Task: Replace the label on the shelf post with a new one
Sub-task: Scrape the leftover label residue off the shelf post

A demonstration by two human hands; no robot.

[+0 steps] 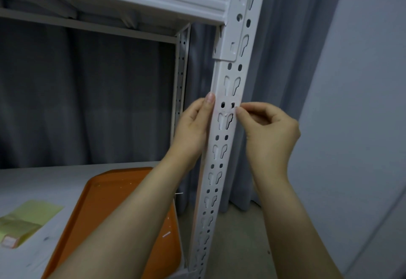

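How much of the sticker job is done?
Done: little that shows; white scraps lie in the orange tray. In hand: the left hand steadies the post while the right hand pinches the edge of a pale label on it. Left: probably peeling it off and sticking on a new one, perhaps from the yellow packet.

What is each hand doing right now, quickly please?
Left hand: grips the shelf post, thumb on its front.
Right hand: fingers curled, pinches the label at its right edge.
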